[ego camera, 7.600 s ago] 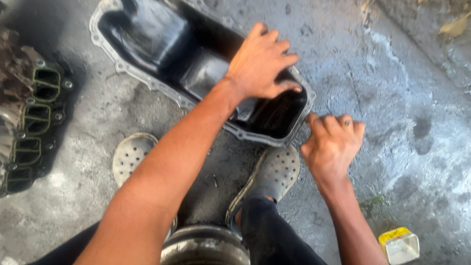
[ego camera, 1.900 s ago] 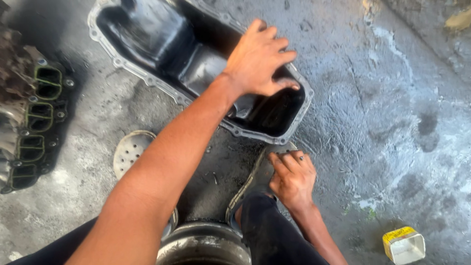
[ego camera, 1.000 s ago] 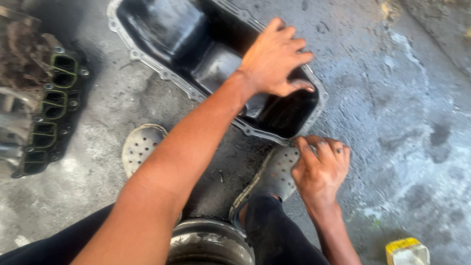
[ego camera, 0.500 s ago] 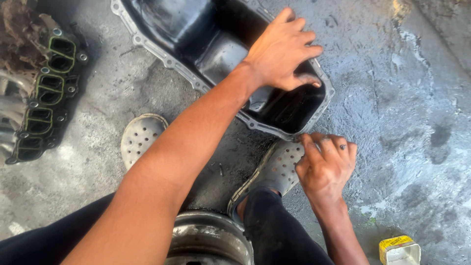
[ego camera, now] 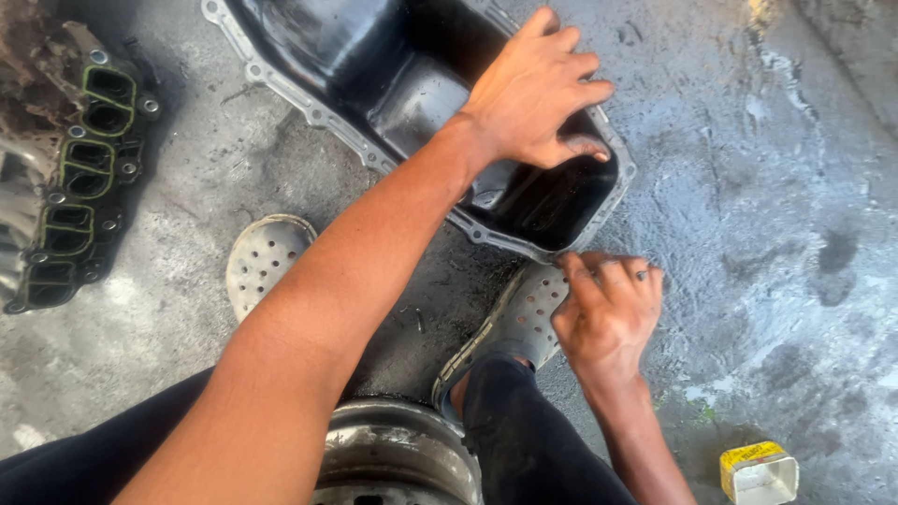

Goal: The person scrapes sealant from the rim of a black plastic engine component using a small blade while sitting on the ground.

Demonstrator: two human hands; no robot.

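Your left hand (ego camera: 538,93) stays spread, palm down, on the black oil pan (ego camera: 309,56) at upper centre; your right hand (ego camera: 608,313) has returned to its lower rim, fingers curled, contents untellable.

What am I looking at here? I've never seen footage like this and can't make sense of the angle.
The camera sits on a person's head and looks down at their own arms and legs. They crouch over a concrete floor. The left hand presses flat on the rim of a black metal pan, open side up. The right hand is at the pan's near edge, above a perforated clog; whether it holds anything is unclear. A grimy manifold with green-edged ports lies far left, a small yellow-topped container bottom right.
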